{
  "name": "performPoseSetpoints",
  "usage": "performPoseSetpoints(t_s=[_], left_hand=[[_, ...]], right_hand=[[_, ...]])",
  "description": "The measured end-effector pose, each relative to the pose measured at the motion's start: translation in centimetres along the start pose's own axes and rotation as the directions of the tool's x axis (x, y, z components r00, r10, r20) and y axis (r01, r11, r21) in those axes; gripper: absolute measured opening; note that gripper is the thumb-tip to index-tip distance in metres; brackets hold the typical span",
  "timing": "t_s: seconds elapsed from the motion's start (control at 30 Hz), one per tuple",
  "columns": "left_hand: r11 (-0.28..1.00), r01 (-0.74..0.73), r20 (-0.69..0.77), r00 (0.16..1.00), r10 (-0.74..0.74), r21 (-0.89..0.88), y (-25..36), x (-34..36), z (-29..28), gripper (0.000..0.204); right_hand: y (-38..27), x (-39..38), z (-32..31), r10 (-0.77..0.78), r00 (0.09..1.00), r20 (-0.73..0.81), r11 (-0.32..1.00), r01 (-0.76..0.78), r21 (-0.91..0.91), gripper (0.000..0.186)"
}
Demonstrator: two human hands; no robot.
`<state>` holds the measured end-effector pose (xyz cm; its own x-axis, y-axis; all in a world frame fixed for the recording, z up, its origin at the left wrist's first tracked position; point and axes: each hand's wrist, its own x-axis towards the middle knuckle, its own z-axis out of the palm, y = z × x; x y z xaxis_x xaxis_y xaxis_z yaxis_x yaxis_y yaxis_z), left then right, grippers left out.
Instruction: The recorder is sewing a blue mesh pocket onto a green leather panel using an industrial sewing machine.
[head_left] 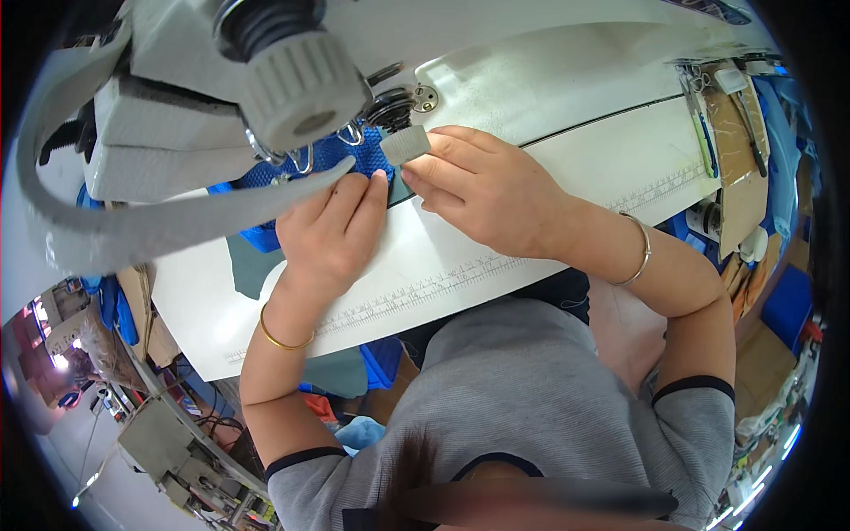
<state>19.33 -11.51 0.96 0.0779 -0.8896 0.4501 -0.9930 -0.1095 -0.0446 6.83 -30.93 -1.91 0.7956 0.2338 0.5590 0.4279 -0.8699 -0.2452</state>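
Note:
Blue mesh fabric (365, 152) lies bunched under the head of a white sewing machine (177, 146). My left hand (329, 232) is closed with bent fingers pressed on the near edge of this fabric; the curved white lever partly covers them. Just right of it, my right hand (496, 195) is pinched at a piece of grey-green fabric (401, 188) beside the blue mesh. A ribbed white tension knob (405, 144) overlaps its fingertips. Another part of grey-green fabric (254, 265) hangs out to the left of my left hand. The needle area is hidden behind the machine head.
A printed ruler scale (416, 296) runs along the white table's front edge. Tweezers (753, 133) and scissors (698, 81) lie at the right end, near brown cardboard (742, 199). The large ribbed knob (305, 93) and curved lever (204, 226) stand above my left hand.

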Motion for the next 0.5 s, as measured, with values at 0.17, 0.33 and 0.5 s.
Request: performPoseSetpoints(t_s=[0.17,0.33,0.5], left_hand=[[0.996,-0.063,-0.038,0.997,0.065,0.060,0.1,0.6,0.4,0.024],[0.996,-0.069,-0.038,0.997,0.071,0.051,0.0,-0.1,0.7,0.019],[0.987,0.059,-0.001,0.998,-0.060,-0.147,-0.7,0.5,0.1,0.029]], right_hand=[[0.0,0.0,0.0,-0.001,1.000,0.002,1.000,0.001,0.021,0.030],[-0.1,-0.1,0.2,-0.004,1.000,0.000,1.000,0.004,-0.002,0.015],[0.0,-0.4,0.2,0.002,1.000,-0.009,1.000,-0.002,0.023,0.014]])
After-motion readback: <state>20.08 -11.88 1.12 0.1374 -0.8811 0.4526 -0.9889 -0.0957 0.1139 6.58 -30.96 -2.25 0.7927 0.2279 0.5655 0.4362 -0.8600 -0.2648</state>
